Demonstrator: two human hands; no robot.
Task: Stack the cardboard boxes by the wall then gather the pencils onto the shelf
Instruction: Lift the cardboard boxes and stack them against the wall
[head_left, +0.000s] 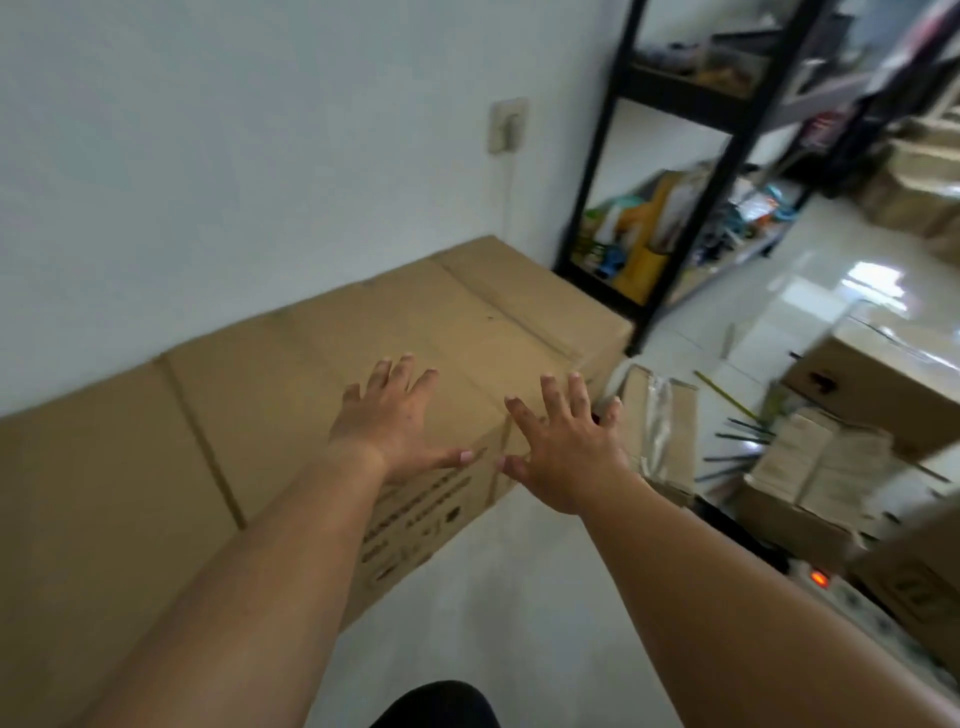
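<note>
Hands, left hand (387, 423) and right hand (569, 454), spread open over cardboard box (311, 364).

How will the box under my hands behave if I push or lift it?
The box looks stiff: its top is flat, its edges are crisp and its flaps are shut, so it should not buckle. It is broad, so tipping seems unlikely. On the glossy floor it would probably slide when pushed. Its weight cannot be told from here.

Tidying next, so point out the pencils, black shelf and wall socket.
pencils (748, 427): head view, dark shaft on floor.
black shelf (597, 156): head view, front upright post.
wall socket (506, 124): head view, faceplate.
</note>
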